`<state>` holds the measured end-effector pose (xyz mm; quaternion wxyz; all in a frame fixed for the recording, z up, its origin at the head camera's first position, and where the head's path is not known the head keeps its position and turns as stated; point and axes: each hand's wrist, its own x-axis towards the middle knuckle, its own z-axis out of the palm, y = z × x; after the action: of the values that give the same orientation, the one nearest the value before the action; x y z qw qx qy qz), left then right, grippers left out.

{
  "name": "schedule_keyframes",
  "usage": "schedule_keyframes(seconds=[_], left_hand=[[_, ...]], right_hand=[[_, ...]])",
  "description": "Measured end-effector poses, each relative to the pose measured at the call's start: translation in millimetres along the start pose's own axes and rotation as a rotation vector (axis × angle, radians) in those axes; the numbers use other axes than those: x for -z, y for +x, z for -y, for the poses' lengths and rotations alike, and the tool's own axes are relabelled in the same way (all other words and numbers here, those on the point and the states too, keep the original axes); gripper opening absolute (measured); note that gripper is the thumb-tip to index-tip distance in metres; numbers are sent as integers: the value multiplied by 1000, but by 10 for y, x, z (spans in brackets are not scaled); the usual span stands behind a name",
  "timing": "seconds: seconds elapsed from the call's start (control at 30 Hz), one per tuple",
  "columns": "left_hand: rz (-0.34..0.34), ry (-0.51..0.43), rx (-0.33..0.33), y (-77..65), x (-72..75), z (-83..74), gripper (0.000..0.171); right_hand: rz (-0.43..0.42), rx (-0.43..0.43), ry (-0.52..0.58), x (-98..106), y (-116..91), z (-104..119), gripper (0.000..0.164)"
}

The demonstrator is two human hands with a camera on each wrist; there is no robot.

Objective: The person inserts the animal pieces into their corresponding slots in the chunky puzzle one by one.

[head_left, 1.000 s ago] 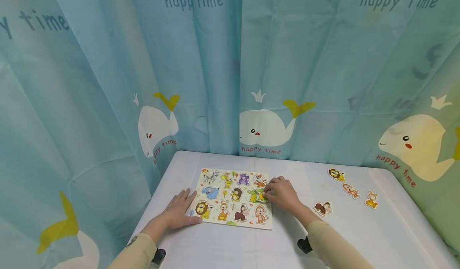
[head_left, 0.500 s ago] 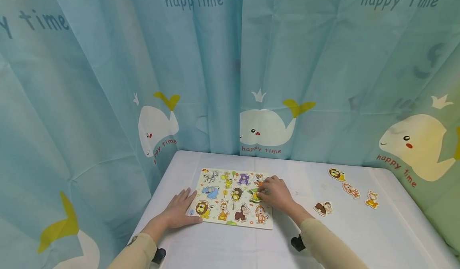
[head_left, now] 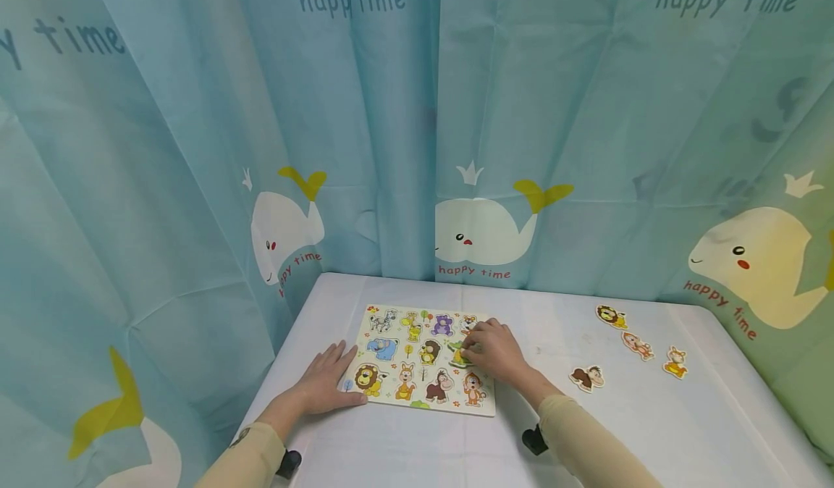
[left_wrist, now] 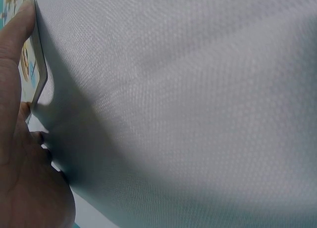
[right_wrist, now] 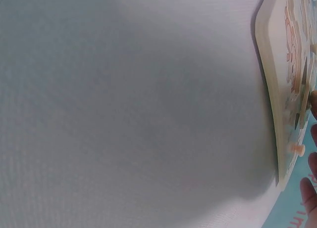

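The green crocodile piece (head_left: 460, 356) is resting over the right side of the puzzle board (head_left: 449, 409), and the right hand (head_left: 498, 350) is pinching it. Fitting it seems to be the step in hand, calling for small nudges until it's lying flush. The left hand (head_left: 326, 383) is bracing the board's near-left corner, fingers stretched out. A gorilla piece (head_left: 588, 378) is lying loose, well apart.

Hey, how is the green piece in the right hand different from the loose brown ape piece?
The green piece is pinched by the right hand, which partly covers it; the brown ape piece lies untouched, fully in view. The green piece is at the board; the brown ape piece lies off it, on the table. Both are flat cutouts.
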<state>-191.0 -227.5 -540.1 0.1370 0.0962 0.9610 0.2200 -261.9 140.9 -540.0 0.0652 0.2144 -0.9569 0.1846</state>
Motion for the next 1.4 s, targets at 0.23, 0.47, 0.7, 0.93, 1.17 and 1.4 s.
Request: schedule_keyframes(seconds=[0.23,0.47,0.7,0.93,1.17,1.4], left_hand=[[-2,-5,-1,-9,11,-16,107],[-7,-1,-7,-5,17,-21,107],[-8,2,-2,0,17,-20,107],[-6,-10,2,-15,13,-20,107],[-9,-7,-1,-5,4,-10,107],[-7,-5,4,-7,3,-14,107]], right_hand=[[-3,19,-9,-3,-2,14,7],[-15,42,-19,-25,-4,-7,7],[-15,35,-2,-27,-2,-14,8],[-10,25,-5,-36,-2,-13,8],[-4,14,0,-42,-4,-12,8],[-12,23,2,-46,-8,-18,9]])
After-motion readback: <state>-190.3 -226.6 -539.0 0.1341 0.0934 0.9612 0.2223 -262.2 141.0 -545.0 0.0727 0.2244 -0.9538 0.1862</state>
